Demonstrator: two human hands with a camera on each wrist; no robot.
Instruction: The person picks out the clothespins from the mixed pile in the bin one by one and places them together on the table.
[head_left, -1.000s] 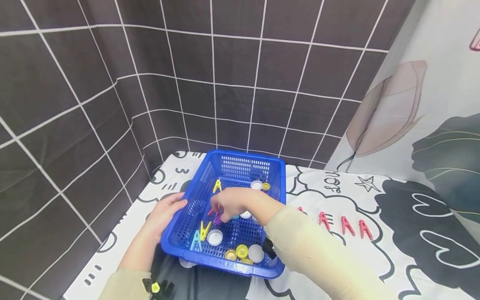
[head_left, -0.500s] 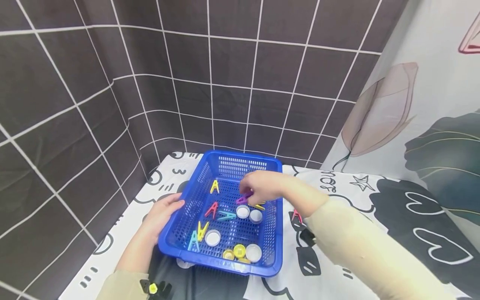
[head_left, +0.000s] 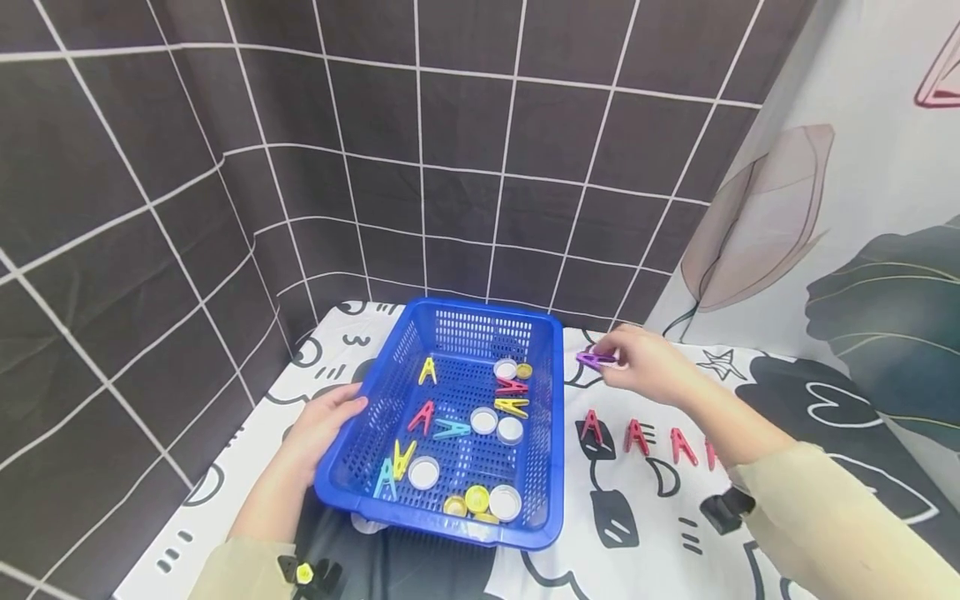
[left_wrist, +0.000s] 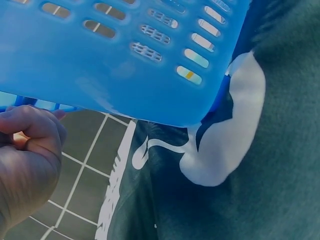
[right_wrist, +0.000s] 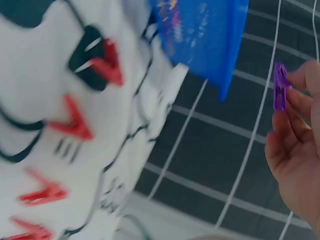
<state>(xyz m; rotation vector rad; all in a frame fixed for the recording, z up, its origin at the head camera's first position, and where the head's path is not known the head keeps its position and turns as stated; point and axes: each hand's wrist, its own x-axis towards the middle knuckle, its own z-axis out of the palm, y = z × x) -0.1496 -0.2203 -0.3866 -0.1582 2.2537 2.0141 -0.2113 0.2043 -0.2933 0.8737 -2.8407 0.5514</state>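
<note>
A purple clothespin (head_left: 595,360) is pinched between the thumb and fingers of my right hand (head_left: 639,360), over the cloth to the right of the basket. The right wrist view also shows this purple clothespin (right_wrist: 280,87) at the fingertips. My left hand (head_left: 324,427) grips the left rim of the blue plastic basket (head_left: 557,433); in the left wrist view the fingers of that hand (left_wrist: 31,150) curl at the rim. Inside the basket lie yellow clothespins (head_left: 512,407), red clothespins (head_left: 422,417), light blue clothespins (head_left: 452,429) and several white caps (head_left: 423,472) and yellow caps (head_left: 477,499).
Red clothespins (head_left: 637,437) stand in a row on the patterned white cloth (head_left: 540,575), right of the basket and partly behind my right forearm. A dark grid-patterned curtain (head_left: 465,125) rises behind the basket and along the left.
My right hand has lifted the purple clothespin out of the basket and carried it right, past the right rim. The left hand has stayed at the basket's left rim.
</note>
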